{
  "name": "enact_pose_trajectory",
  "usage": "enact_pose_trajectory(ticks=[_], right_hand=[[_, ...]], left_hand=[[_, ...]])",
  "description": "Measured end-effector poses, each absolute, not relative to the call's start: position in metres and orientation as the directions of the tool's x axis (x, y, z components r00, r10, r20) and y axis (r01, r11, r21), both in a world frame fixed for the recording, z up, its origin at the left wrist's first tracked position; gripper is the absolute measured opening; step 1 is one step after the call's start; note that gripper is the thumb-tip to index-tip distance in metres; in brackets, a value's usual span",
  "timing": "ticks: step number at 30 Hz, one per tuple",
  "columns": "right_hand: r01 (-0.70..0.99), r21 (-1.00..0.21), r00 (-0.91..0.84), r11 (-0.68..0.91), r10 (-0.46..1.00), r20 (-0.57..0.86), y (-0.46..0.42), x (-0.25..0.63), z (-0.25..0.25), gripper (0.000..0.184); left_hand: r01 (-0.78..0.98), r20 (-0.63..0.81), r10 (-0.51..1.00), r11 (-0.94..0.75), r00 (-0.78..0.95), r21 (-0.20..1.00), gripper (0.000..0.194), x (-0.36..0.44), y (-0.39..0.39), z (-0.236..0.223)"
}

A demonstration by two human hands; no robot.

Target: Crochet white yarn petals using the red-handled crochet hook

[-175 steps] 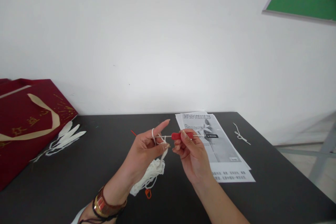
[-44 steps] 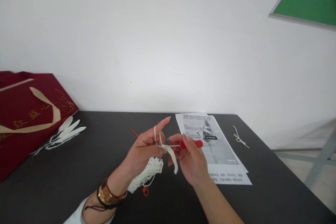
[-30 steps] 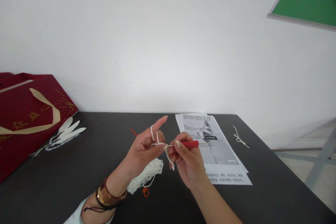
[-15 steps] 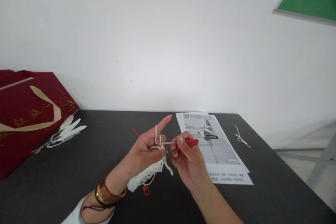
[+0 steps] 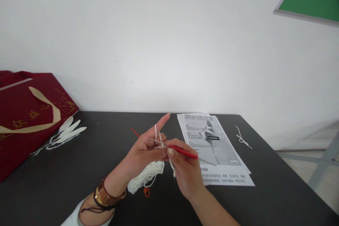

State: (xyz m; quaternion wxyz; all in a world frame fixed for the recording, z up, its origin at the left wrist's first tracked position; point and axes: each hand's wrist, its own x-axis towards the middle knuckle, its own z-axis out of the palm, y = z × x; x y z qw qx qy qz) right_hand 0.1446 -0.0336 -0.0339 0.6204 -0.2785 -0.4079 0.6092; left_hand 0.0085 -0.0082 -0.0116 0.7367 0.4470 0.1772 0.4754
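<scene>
White yarn [image 5: 156,132] loops round the raised index finger of my left hand [image 5: 144,148], whose thumb and other fingers pinch the work. My right hand [image 5: 186,169] grips the red handle of a crochet hook [image 5: 184,152]. The hook's thin metal shaft points left through the yarn near the left fingertips. Both hands meet there, and the stitches are too small to make out. A white yarn tail hangs by the right thumb. Beneath the left hand lies a skein of white yarn [image 5: 147,176], with an orange stitch marker [image 5: 146,192] just in front of it.
Several white crocheted petals [image 5: 69,130] lie beside a dark red bag [image 5: 26,113] at the left. Printed sheets [image 5: 227,176] lie right of my hands, and a short knotted white string [image 5: 242,139] is farther right. A thin red stick [image 5: 135,132] shows behind my left hand.
My right hand has moved left up to the left fingertips. The hook has tilted, its handle lower and its tip higher, and reaches farther left through the yarn.
</scene>
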Motion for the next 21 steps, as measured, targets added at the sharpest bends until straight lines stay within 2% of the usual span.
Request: enact_pose_trajectory(ticks=[5,7,12,16,21], right_hand=[[-0.569,-0.816,-0.089,0.101,0.979,0.184,-0.0314,0.1429,-0.0331,0.01],[-0.581,-0.81,-0.066,0.08,0.987,0.145,-0.0303,0.1428,-0.0329,0.01],[-0.606,-0.795,-0.024,0.031,0.998,0.058,-0.0307,0.1432,-0.0346,0.014],[-0.623,-0.782,-0.067,-0.011,0.997,0.039,-0.0321,0.1432,-0.0335,0.016],[-0.623,-0.782,-0.101,0.032,0.987,0.121,-0.0325,0.1414,-0.0304,0.013]], left_hand=[[-0.542,0.169,0.853,0.15,0.494,0.827,0.075,0.0073,-0.0095,-0.0105],[-0.527,0.183,0.847,0.13,0.5,0.84,0.074,0.0069,-0.009,-0.0101],[-0.475,0.264,0.852,-0.021,0.452,0.88,0.063,0.0074,-0.004,-0.0129],[-0.467,0.327,0.844,-0.106,0.424,0.878,0.066,0.0066,-0.0015,-0.0163],[-0.468,0.346,0.859,-0.146,0.377,0.872,0.067,0.0103,-0.005,-0.0148]])
